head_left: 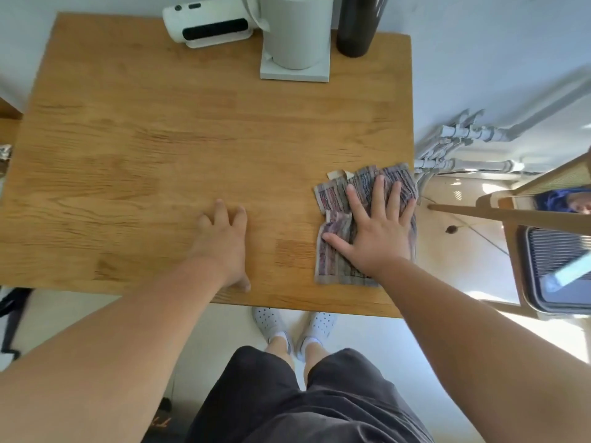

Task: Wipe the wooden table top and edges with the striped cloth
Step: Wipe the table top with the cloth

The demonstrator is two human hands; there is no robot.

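Right hand [377, 231], spread flat, presses striped cloth [335, 251] at wooden table [160, 139] right edge.
Left hand [224, 241] rests open on wood; progress unclear, edges seemingly unwiped.

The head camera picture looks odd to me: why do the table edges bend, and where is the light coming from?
Head view: the wide lens bows the table edges and stretches both arms near the frame's bottom. Bright patches of light fall on the floor at right. The left hand looks slightly soft, while the right hand on the cloth is sharper.

Cloth [351, 219] on table [160, 155] near right edge; kettle [295, 36], bottle [356, 27] at rear.
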